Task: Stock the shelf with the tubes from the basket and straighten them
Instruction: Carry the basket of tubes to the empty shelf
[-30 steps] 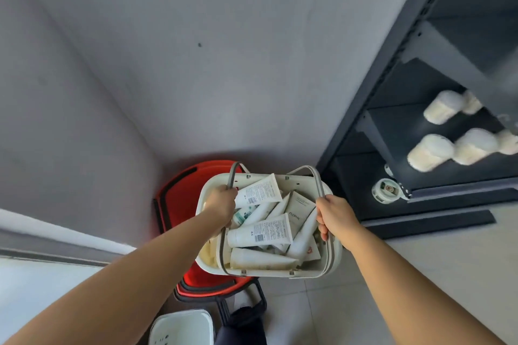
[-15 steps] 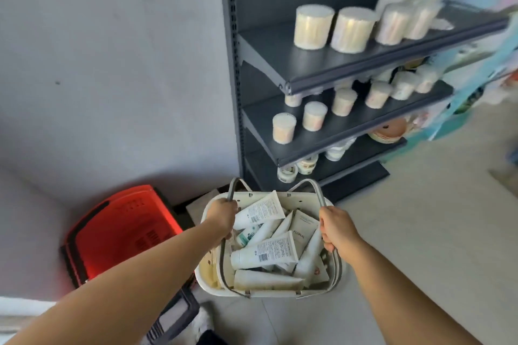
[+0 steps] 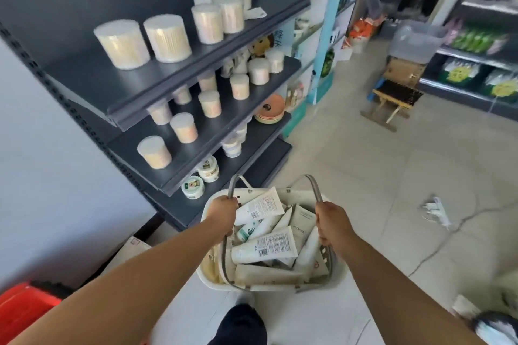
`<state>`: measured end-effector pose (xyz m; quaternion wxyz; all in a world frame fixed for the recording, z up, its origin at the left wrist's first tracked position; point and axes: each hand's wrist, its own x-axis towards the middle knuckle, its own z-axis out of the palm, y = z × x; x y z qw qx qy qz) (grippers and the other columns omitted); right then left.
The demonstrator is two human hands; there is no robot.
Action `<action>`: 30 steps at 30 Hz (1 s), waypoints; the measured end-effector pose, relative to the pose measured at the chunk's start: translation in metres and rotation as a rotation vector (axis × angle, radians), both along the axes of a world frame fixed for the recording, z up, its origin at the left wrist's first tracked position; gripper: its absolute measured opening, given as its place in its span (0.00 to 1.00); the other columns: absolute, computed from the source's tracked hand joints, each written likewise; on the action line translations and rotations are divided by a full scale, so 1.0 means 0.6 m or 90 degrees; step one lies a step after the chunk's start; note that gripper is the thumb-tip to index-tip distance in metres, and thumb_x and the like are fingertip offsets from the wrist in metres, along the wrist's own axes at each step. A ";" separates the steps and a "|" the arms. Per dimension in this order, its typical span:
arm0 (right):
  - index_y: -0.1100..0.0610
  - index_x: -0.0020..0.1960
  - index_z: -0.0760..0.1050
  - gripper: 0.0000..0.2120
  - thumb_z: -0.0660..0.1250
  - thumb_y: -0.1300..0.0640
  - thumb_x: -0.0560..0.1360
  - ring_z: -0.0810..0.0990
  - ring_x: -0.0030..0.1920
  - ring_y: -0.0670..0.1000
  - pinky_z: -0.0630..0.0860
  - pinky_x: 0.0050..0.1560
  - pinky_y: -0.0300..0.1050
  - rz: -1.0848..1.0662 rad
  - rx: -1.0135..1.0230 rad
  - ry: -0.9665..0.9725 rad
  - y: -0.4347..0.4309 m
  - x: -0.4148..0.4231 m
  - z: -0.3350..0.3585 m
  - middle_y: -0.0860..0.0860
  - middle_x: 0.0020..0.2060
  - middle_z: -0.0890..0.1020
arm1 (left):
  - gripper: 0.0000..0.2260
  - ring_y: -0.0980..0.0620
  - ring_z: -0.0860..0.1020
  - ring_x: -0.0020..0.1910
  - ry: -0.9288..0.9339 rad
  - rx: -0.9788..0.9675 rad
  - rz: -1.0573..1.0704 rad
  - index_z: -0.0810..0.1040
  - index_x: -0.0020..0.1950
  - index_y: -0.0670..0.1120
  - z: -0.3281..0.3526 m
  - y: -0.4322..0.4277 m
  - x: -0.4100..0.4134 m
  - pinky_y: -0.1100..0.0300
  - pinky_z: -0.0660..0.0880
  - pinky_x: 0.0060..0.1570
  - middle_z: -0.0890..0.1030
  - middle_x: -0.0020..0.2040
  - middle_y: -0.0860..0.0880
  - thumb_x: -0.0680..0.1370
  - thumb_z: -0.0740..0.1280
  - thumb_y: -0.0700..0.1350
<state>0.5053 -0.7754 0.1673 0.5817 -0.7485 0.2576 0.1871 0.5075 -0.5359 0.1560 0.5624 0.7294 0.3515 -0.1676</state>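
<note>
Left hand and right hand each clench the basket by a handle; carry it level (tubes lie loose between the fists) to the shelf ahead-left.

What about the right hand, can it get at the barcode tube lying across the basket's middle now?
Likely not yet: the right hand grips a basket handle. The tube lies uncovered on top beside it, so letting go should open the way.
</note>
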 end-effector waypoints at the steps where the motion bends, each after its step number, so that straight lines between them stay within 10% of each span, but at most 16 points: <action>1: 0.56 0.34 0.65 0.11 0.55 0.60 0.75 0.60 0.23 0.49 0.58 0.24 0.37 -0.022 0.001 -0.001 -0.016 0.005 0.001 0.52 0.25 0.64 | 0.09 0.50 0.62 0.26 -0.001 -0.004 -0.016 0.71 0.40 0.45 0.000 -0.016 0.018 0.62 0.60 0.25 0.66 0.31 0.47 0.80 0.57 0.43; 19: 0.56 0.38 0.71 0.11 0.56 0.58 0.77 0.63 0.25 0.51 0.61 0.25 0.39 -0.295 -0.035 -0.026 -0.209 0.224 0.036 0.54 0.29 0.68 | 0.12 0.48 0.59 0.22 -0.024 -0.002 -0.336 0.66 0.34 0.44 0.009 -0.257 0.439 0.63 0.56 0.25 0.63 0.28 0.47 0.78 0.57 0.40; 25: 0.57 0.38 0.69 0.10 0.56 0.59 0.77 0.61 0.24 0.50 0.60 0.25 0.40 -0.357 -0.022 -0.054 -0.260 0.295 0.043 0.54 0.30 0.67 | 0.15 0.48 0.60 0.23 -0.048 -0.002 -0.386 0.69 0.57 0.30 0.012 -0.337 0.553 0.64 0.57 0.25 0.64 0.28 0.47 0.78 0.58 0.41; 30: 0.59 0.41 0.68 0.07 0.57 0.59 0.76 0.62 0.24 0.50 0.61 0.25 0.40 -0.384 -0.023 -0.053 -0.345 0.365 0.027 0.54 0.29 0.68 | 0.14 0.48 0.63 0.23 -0.038 0.012 -0.421 0.71 0.55 0.32 0.003 -0.437 0.640 0.62 0.59 0.23 0.66 0.29 0.47 0.79 0.58 0.43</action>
